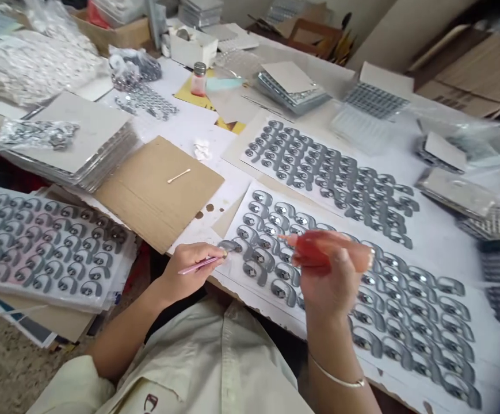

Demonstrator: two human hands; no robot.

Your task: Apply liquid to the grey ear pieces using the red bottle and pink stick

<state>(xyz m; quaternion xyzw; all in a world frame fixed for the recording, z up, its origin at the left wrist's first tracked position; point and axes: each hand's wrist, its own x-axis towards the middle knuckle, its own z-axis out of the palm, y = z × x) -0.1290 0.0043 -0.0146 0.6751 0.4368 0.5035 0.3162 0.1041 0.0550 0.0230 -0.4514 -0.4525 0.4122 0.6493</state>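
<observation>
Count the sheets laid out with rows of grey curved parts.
3: front sheet, at the picture's lower right; back sheet, just beyond it; side sheet, at the picture's left edge. More could be hidden beneath the side one.

Right hand (331,284) gripping red bottle (327,250), nozzle pointing left above white sheet (258,296) with rows of grey hook-shaped pieces (283,292). Left hand (193,261) pinching pink stick (198,265), fingertips by a piece at the sheet's left edge. Second batch on board (237,150) behind. Cotton swab (178,176) on brown cardboard (146,184), left side of desk (232,181). Jar (198,81) with red contents farther back.
</observation>
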